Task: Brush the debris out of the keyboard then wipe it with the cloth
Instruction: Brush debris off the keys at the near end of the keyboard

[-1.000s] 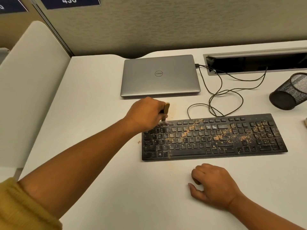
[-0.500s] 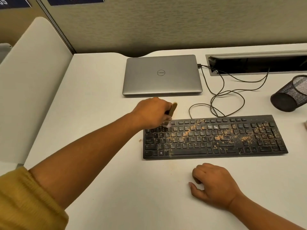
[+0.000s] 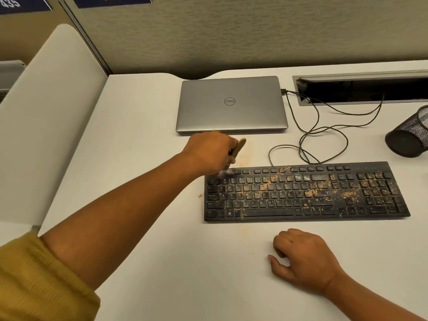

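A black keyboard (image 3: 305,193) lies on the white desk, strewn with tan debris, thickest at its middle and right. My left hand (image 3: 208,154) grips a small brush (image 3: 238,148) with a wooden handle; its pale bristles touch the keyboard's top left corner and look blurred. Some tan dust lies on the desk just behind that corner. My right hand (image 3: 303,258) rests on the desk in front of the keyboard, fingers loosely curled, holding nothing. No cloth is in view.
A closed silver laptop (image 3: 231,105) sits behind the keyboard. Black cables (image 3: 324,135) loop from it to a cable tray (image 3: 361,89) at the back right. A black mesh cup (image 3: 410,135) lies tipped at the right edge. A white divider (image 3: 46,112) stands left.
My left hand with the brush has shifted slightly back over the keyboard's top left corner, and more tan dust lies on the desk behind it. My right hand has stayed put.
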Action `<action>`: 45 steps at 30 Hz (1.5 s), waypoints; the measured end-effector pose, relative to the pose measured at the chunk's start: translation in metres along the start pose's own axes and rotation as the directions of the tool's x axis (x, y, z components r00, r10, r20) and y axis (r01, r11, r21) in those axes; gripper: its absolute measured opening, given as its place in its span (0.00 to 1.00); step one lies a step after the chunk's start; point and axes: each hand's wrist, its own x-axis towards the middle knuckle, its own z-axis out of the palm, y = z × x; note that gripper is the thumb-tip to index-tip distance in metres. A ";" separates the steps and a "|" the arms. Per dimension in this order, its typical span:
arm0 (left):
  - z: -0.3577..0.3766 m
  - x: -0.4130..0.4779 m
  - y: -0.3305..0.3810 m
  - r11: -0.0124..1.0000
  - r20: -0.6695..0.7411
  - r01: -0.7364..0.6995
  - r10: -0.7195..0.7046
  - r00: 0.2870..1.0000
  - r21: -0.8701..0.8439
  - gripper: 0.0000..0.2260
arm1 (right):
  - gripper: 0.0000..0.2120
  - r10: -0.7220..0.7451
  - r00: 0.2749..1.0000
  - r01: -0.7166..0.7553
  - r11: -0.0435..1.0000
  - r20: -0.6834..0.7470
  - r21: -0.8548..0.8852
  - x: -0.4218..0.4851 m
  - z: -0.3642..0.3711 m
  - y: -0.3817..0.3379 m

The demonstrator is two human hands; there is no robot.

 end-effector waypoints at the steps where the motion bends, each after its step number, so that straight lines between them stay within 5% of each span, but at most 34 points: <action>1: -0.002 -0.001 -0.001 1.000 0.003 0.018 -0.018 1.000 -0.005 0.10 | 0.14 0.000 1.000 0.000 1.000 0.001 -0.002 0.000 0.000 0.000; 5: -0.004 0.000 -0.001 0.971 -0.069 0.052 -0.069 0.995 -0.232 0.12 | 0.14 0.004 1.000 -0.004 1.000 0.003 -0.007 0.000 0.000 0.000; 9: 0.000 -0.005 -0.006 0.995 0.101 0.050 -0.041 0.994 -0.086 0.04 | 0.14 0.011 1.000 -0.011 1.000 0.005 -0.002 0.001 0.000 0.000; 13: -0.002 -0.003 -0.008 0.986 -0.068 0.058 -0.069 0.995 -0.153 0.10 | 0.14 0.006 1.000 -0.006 1.000 0.004 -0.004 0.001 0.000 0.000; 17: -0.001 -0.006 -0.010 1.000 0.060 0.003 -0.001 0.998 -0.022 0.08 | 0.14 0.008 1.000 -0.008 1.000 0.012 -0.009 0.001 -0.001 0.000; 21: -0.009 -0.005 -0.013 0.999 -0.057 0.027 -0.029 0.998 -0.031 0.09 | 0.14 0.014 1.000 -0.014 1.000 0.019 -0.004 0.000 0.000 0.000; 25: -0.007 -0.010 -0.018 1.000 0.118 0.017 -0.017 0.993 0.001 0.08 | 0.14 0.017 1.000 -0.017 1.000 0.016 0.000 0.000 0.000 0.000; 29: -0.010 -0.012 -0.027 0.997 -0.091 0.075 -0.076 0.993 -0.010 0.10 | 0.14 0.009 1.000 -0.009 1.000 0.014 -0.004 0.000 0.000 0.000; 34: 0.002 -0.029 -0.038 0.990 -0.068 0.143 -0.142 0.988 0.015 0.09 | 0.14 0.008 1.000 -0.008 1.000 0.010 -0.011 0.000 0.000 0.000; 38: 0.013 -0.045 -0.033 0.884 -0.219 0.184 -0.300 0.929 -0.429 0.02 | 0.14 0.013 1.000 -0.013 1.000 0.005 -0.007 0.001 0.001 0.000; 42: 0.037 -0.065 -0.009 0.834 0.075 0.229 -0.221 0.972 -0.502 0.02 | 0.14 0.013 1.000 -0.013 1.000 0.001 -0.004 0.001 0.001 0.000; 45: 0.049 -0.074 -0.003 0.752 -0.002 0.264 -0.333 0.943 -0.604 0.05 | 0.14 0.010 1.000 -0.010 1.000 0.001 -0.015 0.001 0.001 0.000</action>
